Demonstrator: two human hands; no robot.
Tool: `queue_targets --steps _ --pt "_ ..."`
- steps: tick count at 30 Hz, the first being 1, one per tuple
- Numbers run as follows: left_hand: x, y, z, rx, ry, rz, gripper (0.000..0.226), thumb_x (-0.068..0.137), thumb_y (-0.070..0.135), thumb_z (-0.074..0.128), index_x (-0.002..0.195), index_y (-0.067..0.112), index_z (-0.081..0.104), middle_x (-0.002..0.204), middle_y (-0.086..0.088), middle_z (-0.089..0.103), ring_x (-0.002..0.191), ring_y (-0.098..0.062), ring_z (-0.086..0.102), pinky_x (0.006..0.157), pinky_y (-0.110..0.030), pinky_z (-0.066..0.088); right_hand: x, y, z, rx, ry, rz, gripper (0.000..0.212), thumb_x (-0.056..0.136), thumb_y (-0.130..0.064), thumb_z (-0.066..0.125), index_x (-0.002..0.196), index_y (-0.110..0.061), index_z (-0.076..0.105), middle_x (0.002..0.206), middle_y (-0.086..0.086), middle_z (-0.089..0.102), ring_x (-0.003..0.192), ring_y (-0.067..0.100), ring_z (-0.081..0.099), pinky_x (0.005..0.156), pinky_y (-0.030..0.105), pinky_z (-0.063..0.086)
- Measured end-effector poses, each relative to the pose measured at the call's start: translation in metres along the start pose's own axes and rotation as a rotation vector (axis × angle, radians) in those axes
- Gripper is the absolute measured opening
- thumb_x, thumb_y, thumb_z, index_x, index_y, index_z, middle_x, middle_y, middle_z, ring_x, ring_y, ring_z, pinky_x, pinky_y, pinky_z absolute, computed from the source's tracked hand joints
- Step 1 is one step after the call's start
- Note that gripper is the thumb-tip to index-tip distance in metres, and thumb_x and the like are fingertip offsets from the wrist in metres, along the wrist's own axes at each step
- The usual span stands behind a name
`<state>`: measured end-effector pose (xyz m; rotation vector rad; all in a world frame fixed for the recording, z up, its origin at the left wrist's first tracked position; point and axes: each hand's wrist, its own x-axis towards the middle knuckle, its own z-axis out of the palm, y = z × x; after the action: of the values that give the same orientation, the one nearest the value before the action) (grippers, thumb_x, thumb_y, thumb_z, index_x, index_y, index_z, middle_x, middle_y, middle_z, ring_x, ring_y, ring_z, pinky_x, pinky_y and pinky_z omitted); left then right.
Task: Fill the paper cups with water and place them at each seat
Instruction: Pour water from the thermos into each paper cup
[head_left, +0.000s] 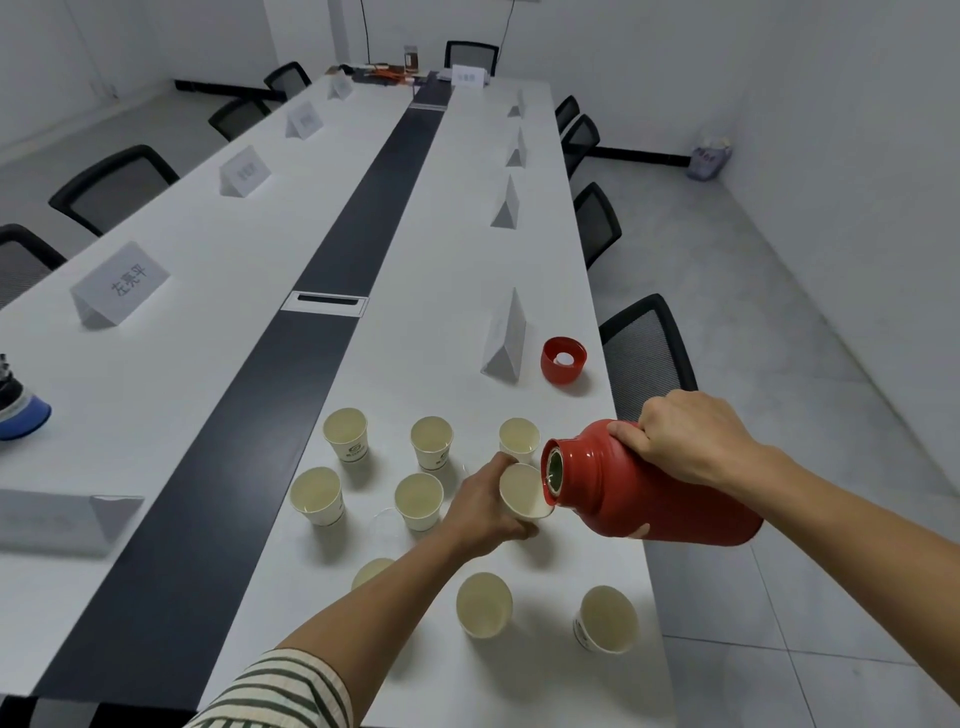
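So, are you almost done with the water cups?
Not yet. Done: the round red lid is off the red thermos flask, and white paper cups stand grouped on the white table. Right now the right hand tips the flask toward the cup the left hand holds. How full the others are, I cannot tell. Left: seats farther along, marked by folded white name cards, have no cups.
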<state>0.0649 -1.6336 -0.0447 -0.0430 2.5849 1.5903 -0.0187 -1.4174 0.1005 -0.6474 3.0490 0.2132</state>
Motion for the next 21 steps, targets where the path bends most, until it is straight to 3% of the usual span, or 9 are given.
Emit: queue_targets --steps 10,21 --pt "-0.003 -0.003 -0.001 -0.012 -0.008 -0.008 0.071 0.06 0.019 0.089 0.111 0.037 0.044 0.1 0.014 0.058 0.093 -0.014 0.057 0.071 -0.023 0.048 -0.006 -0.007 -0.01 -0.015 -0.006 0.021 0.063 0.096 -0.063 0.037 0.052 -0.017 0.045 0.059 -0.001 0.052 0.056 0.015 0.049 0.058 0.031 0.038" --pt "-0.001 -0.006 -0.001 -0.005 -0.015 -0.025 0.073 0.058 0.023 0.089 0.114 0.036 0.044 0.108 0.006 0.059 0.1 -0.02 0.059 0.078 -0.033 0.054 -0.007 -0.009 -0.017 -0.022 -0.002 0.038 0.063 0.095 -0.063 0.037 0.053 -0.017 0.046 0.058 -0.002 0.053 0.055 0.014 0.049 0.057 0.03 0.036"
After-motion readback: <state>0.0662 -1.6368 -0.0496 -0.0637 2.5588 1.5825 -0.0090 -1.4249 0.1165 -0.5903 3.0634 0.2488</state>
